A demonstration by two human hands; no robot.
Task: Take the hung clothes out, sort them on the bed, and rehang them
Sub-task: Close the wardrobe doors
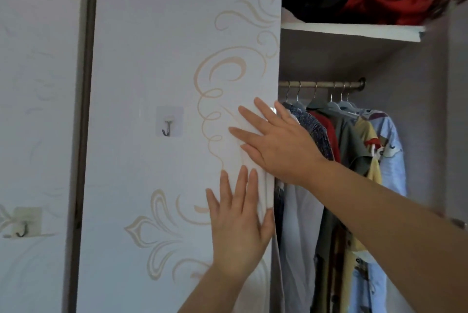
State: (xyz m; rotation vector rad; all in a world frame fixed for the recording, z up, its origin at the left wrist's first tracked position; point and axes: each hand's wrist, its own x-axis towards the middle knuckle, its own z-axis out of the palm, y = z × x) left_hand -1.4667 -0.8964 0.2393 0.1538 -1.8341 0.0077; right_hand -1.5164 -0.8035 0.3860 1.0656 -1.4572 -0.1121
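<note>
Wardrobe door (152,59): left hand (240,224) pressed flat near its right edge, fingers straight, grasping nothing. Right hand (276,143) just above, likewise flat, fingers spread. Hung clothes (354,160) on the rail (321,84), right of the door, below the shelf (352,30).

Left hand (240,221) is raised, palm forward, fingers straight and pointing up, thumb out to its right. Right hand (278,140) lies just above it, fingers spread and angled up-left, its bare forearm (379,211) stretching in from the lower right.
</note>
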